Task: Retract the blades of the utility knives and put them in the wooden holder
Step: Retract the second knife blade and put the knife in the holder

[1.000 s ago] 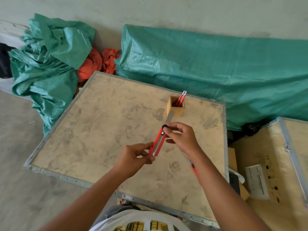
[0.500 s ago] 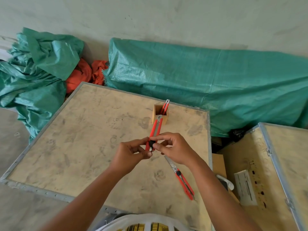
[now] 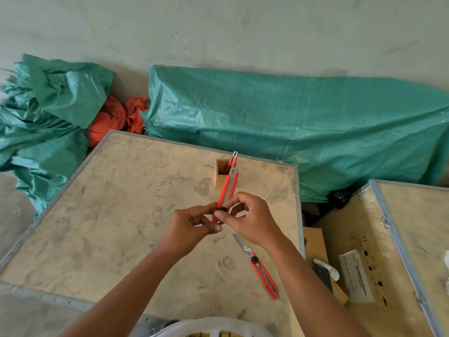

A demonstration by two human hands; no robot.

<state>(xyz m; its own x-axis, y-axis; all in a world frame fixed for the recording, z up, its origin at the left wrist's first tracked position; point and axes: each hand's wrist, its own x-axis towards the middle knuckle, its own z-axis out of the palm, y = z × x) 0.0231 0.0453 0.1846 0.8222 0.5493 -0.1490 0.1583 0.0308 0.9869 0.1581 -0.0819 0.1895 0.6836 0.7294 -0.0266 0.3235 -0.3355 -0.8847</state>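
Note:
Both hands hold a red utility knife point(image 3: 228, 188) above the plywood crate top point(image 3: 121, 215), its tip pointing away toward the wooden holder point(image 3: 221, 176). My left hand point(image 3: 192, 227) pinches the knife's near end. My right hand point(image 3: 250, 222) has thumb and fingers on the black slider knob. Only a short bit of metal shows at the knife's tip. The small square holder stands near the far edge with a red knife point(image 3: 233, 159) upright in it. Another red knife point(image 3: 260, 266) lies on the crate to the right of my right forearm, its blade extended.
Green tarps point(image 3: 291, 122) and orange cloth point(image 3: 114, 117) lie behind the crate against the wall. A second open crate point(image 3: 388, 239) stands at the right with a white label and a white object beside it. Bare floor is at the left.
The blade of the held knife has slid back into its body as my right hand drew the slider toward me. The knife now points more upright toward the holder.

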